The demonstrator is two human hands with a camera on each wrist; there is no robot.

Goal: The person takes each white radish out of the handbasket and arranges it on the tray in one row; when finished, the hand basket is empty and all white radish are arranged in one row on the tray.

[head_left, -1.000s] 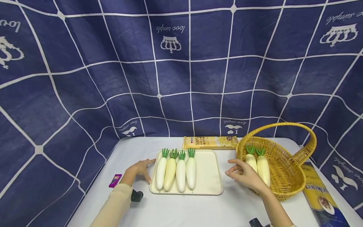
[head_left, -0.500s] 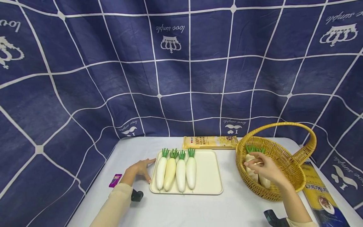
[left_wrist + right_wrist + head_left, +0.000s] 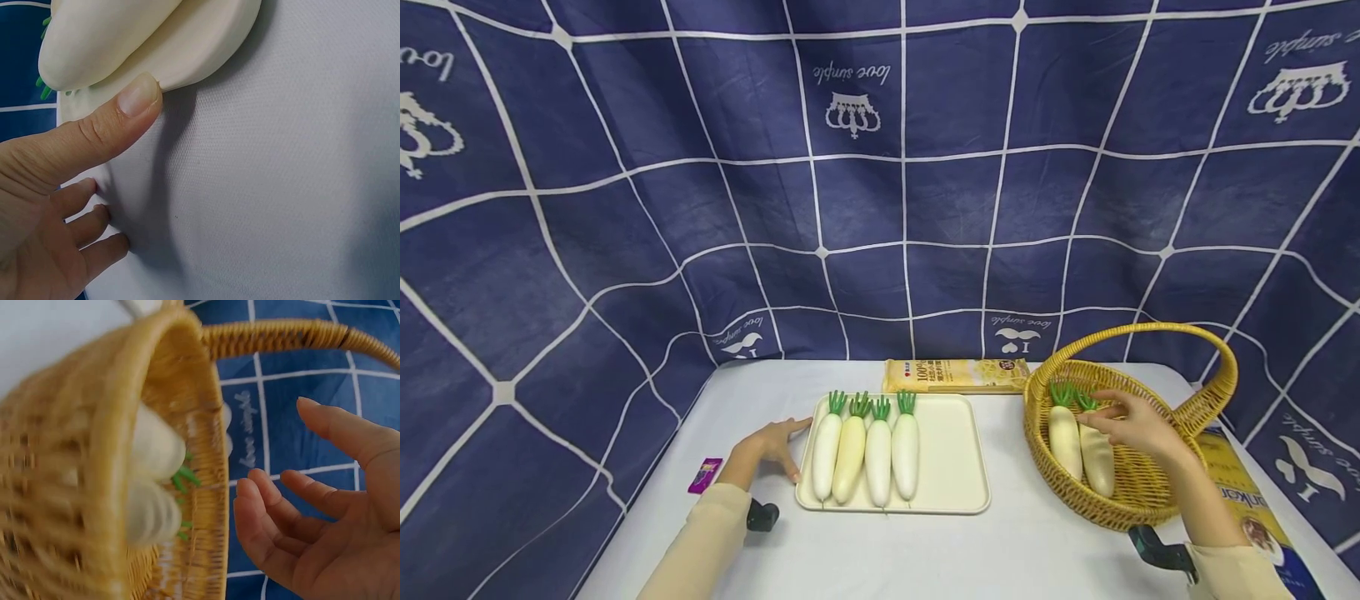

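Several white radishes with green tops, one of them a radish (image 3: 906, 458) at the right of the row, lie side by side on the cream tray (image 3: 951, 454). At the tray's left edge is my left hand (image 3: 767, 446), fingers spread; its thumb (image 3: 137, 97) touches the rim in the left wrist view. Two more radishes, a left one (image 3: 1064, 442) and a right one (image 3: 1097, 462), lie in the wicker basket (image 3: 1138, 442). My right hand (image 3: 1138, 425) hovers over the basket, holding nothing, its relaxed fingers partly covering the right radish's top.
The basket's arched handle (image 3: 1138, 329) rises behind the right hand. A yellow noodle packet (image 3: 955, 377) lies behind the tray. A blue and yellow packet (image 3: 1262, 533) is right of the basket, and a small purple packet (image 3: 705, 476) lies at the left.
My right hand has moved rightward from between tray and basket to over the basket, passing above the radishes in it. The left hand and the tray have stayed put.
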